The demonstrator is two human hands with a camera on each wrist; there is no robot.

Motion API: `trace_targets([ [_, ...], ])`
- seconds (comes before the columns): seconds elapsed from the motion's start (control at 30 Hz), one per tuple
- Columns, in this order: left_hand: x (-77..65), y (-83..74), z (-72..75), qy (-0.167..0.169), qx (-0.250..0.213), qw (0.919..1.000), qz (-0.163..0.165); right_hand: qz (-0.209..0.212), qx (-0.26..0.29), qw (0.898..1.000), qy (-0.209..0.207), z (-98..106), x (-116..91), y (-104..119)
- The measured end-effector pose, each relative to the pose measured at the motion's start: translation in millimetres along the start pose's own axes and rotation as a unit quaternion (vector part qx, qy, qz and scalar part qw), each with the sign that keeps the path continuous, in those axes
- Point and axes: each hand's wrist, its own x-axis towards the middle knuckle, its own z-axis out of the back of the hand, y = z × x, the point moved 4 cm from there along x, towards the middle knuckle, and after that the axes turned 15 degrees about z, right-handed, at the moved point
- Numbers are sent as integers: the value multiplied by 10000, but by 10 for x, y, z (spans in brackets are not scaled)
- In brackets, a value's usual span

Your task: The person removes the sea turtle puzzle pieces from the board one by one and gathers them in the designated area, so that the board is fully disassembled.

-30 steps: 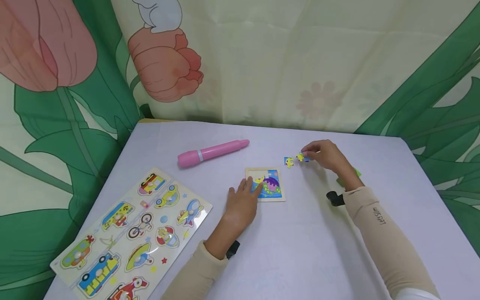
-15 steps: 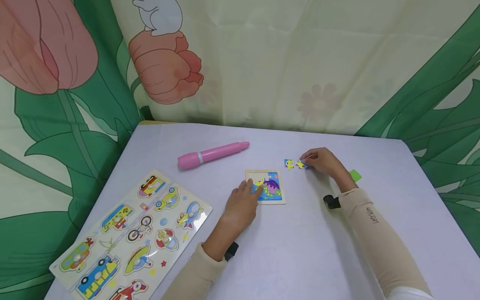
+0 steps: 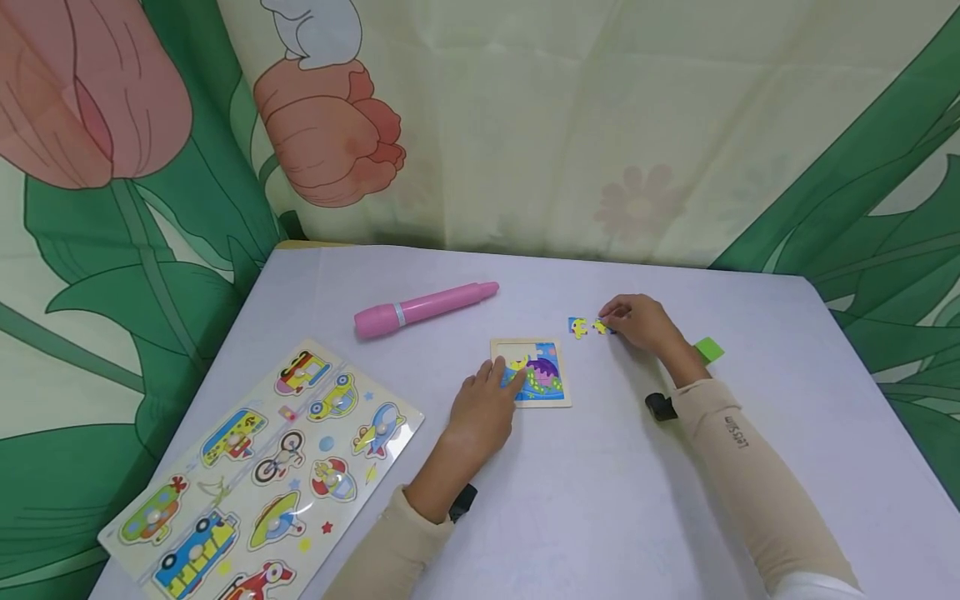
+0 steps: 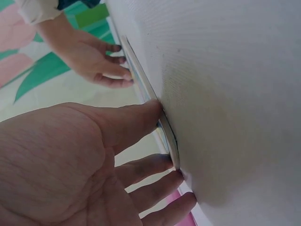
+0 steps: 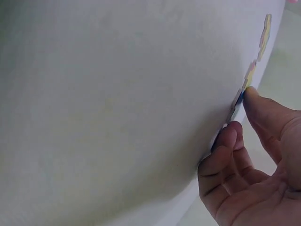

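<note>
My left hand (image 3: 483, 412) rests with its fingers on the left side of a small wooden puzzle tray (image 3: 564, 402). Purple, yellow and green picture pieces fill much of the tray; bare wood shows at its upper left. Farther right, my right hand (image 3: 641, 321) pinches a small jigsaw piece (image 5: 236, 104) down at the tabletop, partly hidden by the fingers. Beside it lies a yellow jigsaw piece (image 3: 599, 327), right at the fingertips. Another yellow-and-blue piece (image 3: 577, 327) lies just left of that one.
A pink marker-shaped tube (image 3: 426, 308) lies behind the tray. At the left is a large vehicle peg puzzle board (image 3: 348, 442) under clear wrap. A green flat piece (image 3: 708, 350) sits by the right wrist. A printed curtain (image 3: 510, 125) hangs behind the table.
My right hand has come down slightly toward the front, bringing its piece to the table near the other yellow one. The left hand stays on the tray.
</note>
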Motion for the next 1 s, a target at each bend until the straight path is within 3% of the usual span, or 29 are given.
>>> trace_targets([
  [0.2,-16,-4,-8,13,14,10000,-11,215,-102,9997,-72,-11,-7,91],
  [0.37,-26,-3,-1,-22,-15,10000,-14,661,-108,9977,37,-35,48,287],
  [0.67,-14,-1,17,78,139,9998,85,1696,268,9816,840,-306,67,675],
  [0.83,-9,-5,15,89,254,9996,94,2079,353,9683,1340,-442,31,806],
  [1.0,-14,-15,14,59,313,9995,90,2226,205,9638,1453,-462,13,825],
])
